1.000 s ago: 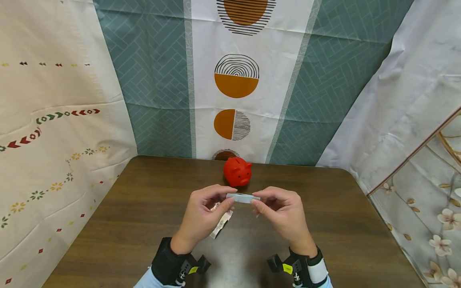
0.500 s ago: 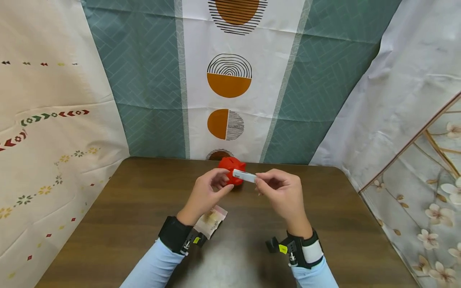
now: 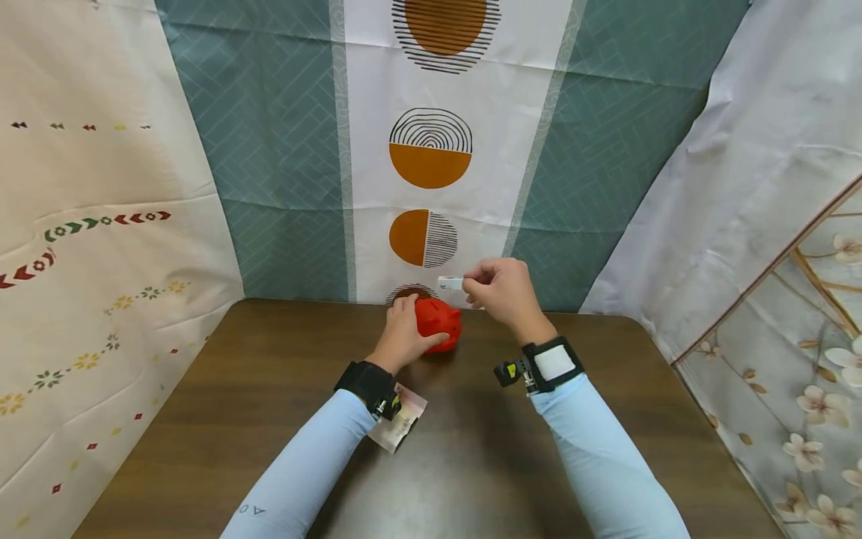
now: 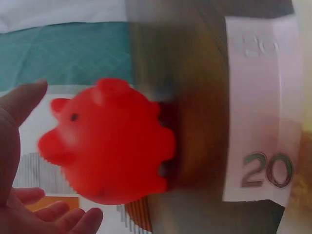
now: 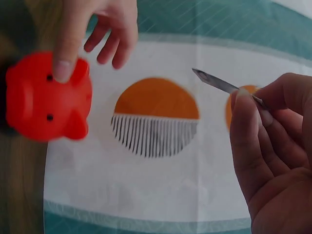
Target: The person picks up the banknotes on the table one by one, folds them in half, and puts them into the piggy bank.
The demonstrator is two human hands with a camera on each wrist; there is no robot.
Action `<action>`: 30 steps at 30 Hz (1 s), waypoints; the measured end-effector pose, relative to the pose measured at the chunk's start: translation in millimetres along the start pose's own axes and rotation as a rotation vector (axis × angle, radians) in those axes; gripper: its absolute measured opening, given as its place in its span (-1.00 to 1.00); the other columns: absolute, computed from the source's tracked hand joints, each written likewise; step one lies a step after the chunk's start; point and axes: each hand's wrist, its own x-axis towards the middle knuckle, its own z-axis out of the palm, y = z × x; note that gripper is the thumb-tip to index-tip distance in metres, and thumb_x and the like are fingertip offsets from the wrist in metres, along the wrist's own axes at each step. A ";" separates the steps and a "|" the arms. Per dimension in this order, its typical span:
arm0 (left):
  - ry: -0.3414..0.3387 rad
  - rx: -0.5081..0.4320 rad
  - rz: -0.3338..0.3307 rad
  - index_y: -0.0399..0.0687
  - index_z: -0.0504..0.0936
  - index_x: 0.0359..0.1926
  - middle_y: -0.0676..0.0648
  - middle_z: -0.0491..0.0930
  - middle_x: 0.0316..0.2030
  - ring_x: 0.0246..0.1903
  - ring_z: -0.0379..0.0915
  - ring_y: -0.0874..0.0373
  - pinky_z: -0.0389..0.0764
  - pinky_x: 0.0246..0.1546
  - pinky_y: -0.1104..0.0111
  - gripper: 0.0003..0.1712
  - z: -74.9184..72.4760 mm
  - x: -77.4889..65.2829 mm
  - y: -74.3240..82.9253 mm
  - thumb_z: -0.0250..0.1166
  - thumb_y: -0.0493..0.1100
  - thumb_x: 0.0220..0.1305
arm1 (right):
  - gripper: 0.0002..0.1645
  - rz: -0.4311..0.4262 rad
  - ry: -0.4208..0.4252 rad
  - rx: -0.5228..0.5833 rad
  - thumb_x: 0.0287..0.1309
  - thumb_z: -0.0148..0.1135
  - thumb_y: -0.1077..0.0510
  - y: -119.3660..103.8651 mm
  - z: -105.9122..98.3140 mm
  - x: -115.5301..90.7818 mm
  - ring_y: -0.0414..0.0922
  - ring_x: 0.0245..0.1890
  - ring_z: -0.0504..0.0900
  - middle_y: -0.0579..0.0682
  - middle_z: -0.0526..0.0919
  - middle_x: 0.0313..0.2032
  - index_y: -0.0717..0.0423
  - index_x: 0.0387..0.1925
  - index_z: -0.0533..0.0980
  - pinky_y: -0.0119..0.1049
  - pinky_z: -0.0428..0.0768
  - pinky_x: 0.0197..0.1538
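A red piggy bank (image 3: 439, 320) stands near the back edge of the table. My left hand (image 3: 400, 335) reaches to its left side, thumb in front and fingers toward the back. In the left wrist view its thumb and fingers are spread, with the piggy bank (image 4: 114, 146) beyond them. My right hand (image 3: 506, 294) is raised above and to the right of the piggy bank. Between thumb and index finger it pinches one end of a narrow, pale folded banknote (image 3: 449, 283). The free end points left, and the right wrist view shows the strip nearly edge-on.
A creased pinkish banknote (image 4: 263, 109) marked 20 lies on the brown wooden table (image 3: 269, 389), partly under the left wrist in the head view. A patterned cloth (image 3: 283, 150) hangs right behind the table's back edge.
Both hands held the strip at first. The left hand let go and moved to the piggy bank's side. The right hand carried the strip up and away toward the back.
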 end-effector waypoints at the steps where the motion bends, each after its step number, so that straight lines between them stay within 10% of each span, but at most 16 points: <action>1: -0.001 0.012 -0.005 -0.16 0.12 0.51 -0.25 0.27 0.37 0.33 0.18 -0.22 0.61 0.17 -0.07 0.20 3.2 2.3 -2.1 0.56 0.23 0.05 | -0.82 0.015 -0.027 -0.011 0.25 0.26 0.23 1.9 0.9 5.3 -0.15 -0.61 0.70 0.06 0.76 -0.50 0.15 -0.39 0.74 -0.29 0.71 -0.42; 12: 0.026 0.099 0.031 -0.18 0.23 0.41 -0.24 0.41 0.19 0.16 0.37 -0.19 0.62 0.16 -0.02 0.17 17.2 11.9 -20.1 0.63 0.23 -0.06 | -0.81 0.136 -0.227 -0.086 0.24 0.25 0.21 6.5 7.8 40.0 -0.11 -0.59 0.71 0.09 0.73 -0.50 0.16 -0.42 0.72 -0.30 0.74 -0.37; 30: -0.278 -0.037 0.091 -0.05 0.26 0.53 -0.15 0.42 0.41 0.32 0.42 -0.15 0.45 0.36 -0.06 0.11 -10.0 35.8 -35.3 0.63 -0.02 0.01 | -0.73 0.296 -0.321 -0.205 0.23 0.34 0.22 8.8 32.3 57.8 -0.09 -0.62 0.71 0.06 0.66 -0.62 0.21 -0.58 0.66 -0.30 0.72 -0.45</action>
